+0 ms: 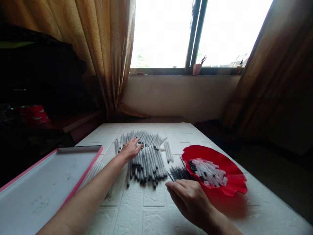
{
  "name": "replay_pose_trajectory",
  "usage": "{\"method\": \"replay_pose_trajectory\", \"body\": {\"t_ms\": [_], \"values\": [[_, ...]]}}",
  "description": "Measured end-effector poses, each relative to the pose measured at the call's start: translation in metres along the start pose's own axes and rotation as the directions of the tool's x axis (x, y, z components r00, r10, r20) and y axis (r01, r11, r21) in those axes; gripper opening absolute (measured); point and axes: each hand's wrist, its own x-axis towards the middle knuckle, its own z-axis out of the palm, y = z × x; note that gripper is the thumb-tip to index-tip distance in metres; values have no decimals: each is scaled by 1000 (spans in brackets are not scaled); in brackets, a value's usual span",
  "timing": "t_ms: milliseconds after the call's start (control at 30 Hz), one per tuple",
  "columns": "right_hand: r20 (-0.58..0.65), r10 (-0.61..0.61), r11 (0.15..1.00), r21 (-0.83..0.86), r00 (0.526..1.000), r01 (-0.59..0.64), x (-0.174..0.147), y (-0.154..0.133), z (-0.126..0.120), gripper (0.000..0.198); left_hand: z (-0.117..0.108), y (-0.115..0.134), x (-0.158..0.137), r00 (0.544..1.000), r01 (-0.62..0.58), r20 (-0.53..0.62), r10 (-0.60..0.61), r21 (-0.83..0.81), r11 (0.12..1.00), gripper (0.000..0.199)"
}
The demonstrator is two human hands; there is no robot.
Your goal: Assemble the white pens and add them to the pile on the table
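My left hand reaches over a big pile of clear pen barrels with black ends. Its thumb and forefinger are apart, resting on or just above the pens. Closer to me, my right hand is closed, thumb against curled fingers; whatever it may pinch is too small to make out. Just beyond it lies a bunch of thin black pen refills. A red wavy-rimmed bowl stands to the right of them, holding short clear caps and small black pieces.
A shallow white box with a pink rim lies at the left, with more clear tubes beside it, partly behind my left forearm. A few pens lie apart from the pile. The white brick-patterned table ends below a window.
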Motion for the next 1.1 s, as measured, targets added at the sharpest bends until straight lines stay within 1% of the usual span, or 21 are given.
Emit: {"method": "replay_pose_trajectory", "body": {"t_ms": [133, 367, 500, 600, 700, 767, 833, 900, 933, 1000, 1100], "values": [[12, 4, 1000, -16, 1000, -4, -1, 1, 0, 38, 16, 5, 3, 999, 42, -9, -42, -29, 999, 36], [38, 21, 1000, -24, 999, -20, -4, 6, 3, 33, 39, 15, -22, 993, 89, -76, -91, -35, 995, 35], [45, 16, 1000, -27, 999, -15, -5, 8, 4, 32, 44, 20, -34, 990, 84, -108, -86, -28, 996, 35], [48, 22, 999, -34, 999, -21, -7, 9, 5, 33, 43, 21, -38, 991, 63, -114, -66, -24, 998, 36], [50, 27, 999, -38, 998, -25, -9, 9, 5, 33, 34, 24, -44, 993, 30, -113, -32, -16, 999, 36], [50, 29, 999, -39, 998, -27, -10, 9, 4, 33, 26, 28, -53, 995, -12, -100, 12, -6, 1000, 36], [47, 30, 999, -39, 998, -28, -10, 8, 3, 33, 17, 34, -67, 994, -90, -68, 90, 4, 996, 39], [41, 27, 999, -37, 999, -26, -10, 8, 2, 32, 11, 41, -83, 981, -193, -16, 193, 12, 981, 45], [37, 23, 999, -37, 999, -22, -10, 8, 2, 32, 9, 44, -91, 971, -238, 14, 238, 16, 971, 47], [31, 12, 999, -34, 999, -11, -9, 7, 2, 32, 8, 49, -101, 955, -291, 63, 289, 26, 956, 49], [21, -2, 1000, -30, 1000, 2, -10, 6, 3, 33, 12, 51, -107, 949, -307, 91, 302, 46, 951, 51]]}}
